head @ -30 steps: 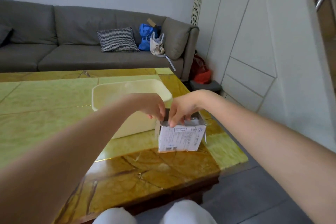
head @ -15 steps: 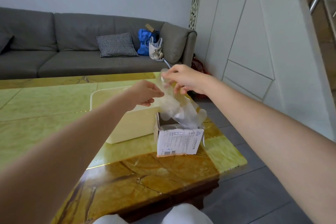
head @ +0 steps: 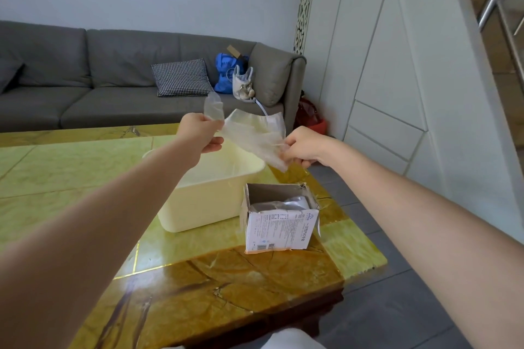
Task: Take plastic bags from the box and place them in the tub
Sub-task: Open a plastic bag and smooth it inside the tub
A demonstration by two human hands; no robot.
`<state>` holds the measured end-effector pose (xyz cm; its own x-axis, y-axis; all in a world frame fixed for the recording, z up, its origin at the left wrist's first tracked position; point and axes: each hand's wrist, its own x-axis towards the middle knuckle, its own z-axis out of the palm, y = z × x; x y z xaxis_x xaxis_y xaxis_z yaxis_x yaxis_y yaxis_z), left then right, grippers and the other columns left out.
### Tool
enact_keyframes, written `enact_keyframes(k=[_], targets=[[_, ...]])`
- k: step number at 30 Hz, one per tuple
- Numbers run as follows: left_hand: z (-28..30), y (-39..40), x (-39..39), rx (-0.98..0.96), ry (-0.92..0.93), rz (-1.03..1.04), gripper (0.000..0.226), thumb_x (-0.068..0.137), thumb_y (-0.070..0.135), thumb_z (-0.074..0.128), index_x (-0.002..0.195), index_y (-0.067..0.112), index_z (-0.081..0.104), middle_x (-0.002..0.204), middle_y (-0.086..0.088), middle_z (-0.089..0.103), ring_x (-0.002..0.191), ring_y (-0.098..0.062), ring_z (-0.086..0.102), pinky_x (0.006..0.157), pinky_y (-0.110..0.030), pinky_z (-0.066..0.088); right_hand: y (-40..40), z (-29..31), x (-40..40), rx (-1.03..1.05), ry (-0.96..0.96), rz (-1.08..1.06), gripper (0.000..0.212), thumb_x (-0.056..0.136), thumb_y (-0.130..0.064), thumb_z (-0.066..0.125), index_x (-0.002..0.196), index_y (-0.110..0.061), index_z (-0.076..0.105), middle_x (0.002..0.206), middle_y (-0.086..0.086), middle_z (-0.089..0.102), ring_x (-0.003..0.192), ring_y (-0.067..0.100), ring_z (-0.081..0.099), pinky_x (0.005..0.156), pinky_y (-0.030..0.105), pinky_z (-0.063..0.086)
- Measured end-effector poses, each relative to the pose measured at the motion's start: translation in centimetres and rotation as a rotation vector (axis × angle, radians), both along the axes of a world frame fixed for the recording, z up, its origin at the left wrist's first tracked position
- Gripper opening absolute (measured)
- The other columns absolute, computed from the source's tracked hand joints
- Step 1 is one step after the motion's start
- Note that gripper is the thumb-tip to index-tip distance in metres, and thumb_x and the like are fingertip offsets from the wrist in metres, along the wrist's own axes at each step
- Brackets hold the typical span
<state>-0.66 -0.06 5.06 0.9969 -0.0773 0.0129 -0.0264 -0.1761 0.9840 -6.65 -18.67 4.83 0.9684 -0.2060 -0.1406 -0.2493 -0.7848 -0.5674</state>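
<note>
A thin, translucent, crinkled plastic bag (head: 249, 133) hangs stretched in the air between both hands, above the far right part of the cream rectangular plastic tub (head: 209, 201) and clear of the box it belongs to. The left hand (head: 200, 133) has its fingers curled round one end of the film, a rounded flap of it standing up above the knuckles; the right hand (head: 302, 146) pinches the other, lower end in curled fingers, with a tail of plastic drooping below. Held at two ends like this, the flimsy sheet is spread and kept from clinging to itself, and it sits over the tub's opening, which looks like the natural way to let it fall inside; that is a judgement, since nothing yet rests in the tub that can be made out for sure. The small white printed cardboard box (head: 279, 221) stands just beside the tub's near right corner, its top torn open and a silvery-grey wad of further bags (head: 283, 204) showing inside, so more trips seem to remain. Both sit on the glossy green-and-amber stone-patterned table (head: 71, 173), near its right edge. Beyond are a grey fabric sofa (head: 85, 79), a black-and-white checked cushion (head: 181, 76), and a blue bag (head: 225, 71).
</note>
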Motion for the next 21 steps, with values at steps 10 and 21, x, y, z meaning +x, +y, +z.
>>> enact_keyframes(k=[10, 21], targets=[[-0.9, 1.0, 0.7, -0.141, 0.116, 0.000, 0.010, 0.095, 0.006, 0.050, 0.104, 0.005, 0.053, 0.100, -0.009, 0.057, 0.065, -0.015, 0.064, 0.059, -0.019, 0.055, -0.6, -0.2, 1.0, 0.298, -0.190, -0.093, 0.024, 0.075, -0.023, 0.079, 0.083, -0.009, 0.060, 0.077, 0.004, 0.053, 0.074, 0.021, 0.046, 0.056, 0.026, 0.038], [-1.6, 1.9, 1.2, -0.091, 0.111, -0.075, 0.012, 0.088, 0.000, 0.056, 0.078, 0.006, 0.055, 0.079, -0.009, 0.060, 0.065, -0.011, 0.059, 0.051, -0.012, 0.053, 1.2, -0.9, 2.5, 0.508, -0.309, -0.143, 0.020, 0.088, 0.001, 0.057, 0.075, -0.012, 0.063, 0.071, -0.003, 0.063, 0.063, 0.007, 0.055, 0.056, 0.016, 0.041]])
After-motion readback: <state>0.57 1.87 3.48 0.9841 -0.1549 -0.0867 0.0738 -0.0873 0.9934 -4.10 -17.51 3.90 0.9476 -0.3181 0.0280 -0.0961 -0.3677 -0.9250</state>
